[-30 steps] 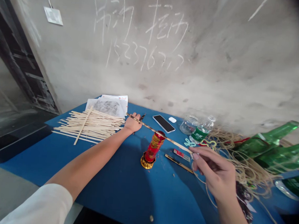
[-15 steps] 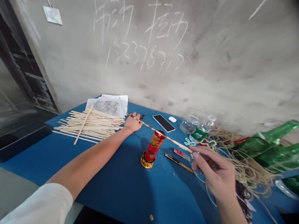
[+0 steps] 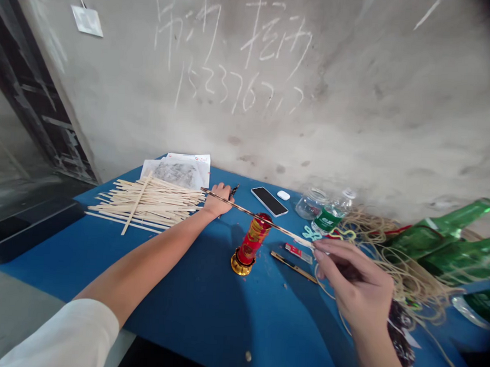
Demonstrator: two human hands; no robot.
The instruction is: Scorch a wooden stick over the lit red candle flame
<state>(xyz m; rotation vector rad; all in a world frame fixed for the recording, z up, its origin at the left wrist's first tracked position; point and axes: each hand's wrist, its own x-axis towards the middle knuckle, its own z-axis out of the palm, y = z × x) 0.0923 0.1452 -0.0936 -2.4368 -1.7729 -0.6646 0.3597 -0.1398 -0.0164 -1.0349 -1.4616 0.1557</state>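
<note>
My right hand (image 3: 355,282) pinches one end of a thin wooden stick (image 3: 283,230) between thumb and fingers. Dark scorch-like marks run along the stick, which slants up to the left. It passes across the top of a red candle (image 3: 253,241) with gold decoration on a gold base; whether it touches is unclear, and no flame can be made out. On the table behind, my left hand (image 3: 218,200) has its fingers curled over a dark, thin object (image 3: 234,190) that pokes out beside it. The stick's far end crosses in front of this hand.
Pale wooden strips (image 3: 149,203) and papers (image 3: 188,169) lie left on the blue table (image 3: 197,312). A phone (image 3: 269,200), a jar (image 3: 309,203), a water bottle (image 3: 329,212), a lighter-like red packet (image 3: 298,252), a cutter-like tool (image 3: 293,267), tangled cord (image 3: 408,274) and green bottles (image 3: 443,229) stand right.
The stick has shifted slightly left and its far end has dipped a little; its visible side now looks darker. My left hand stays in place.
</note>
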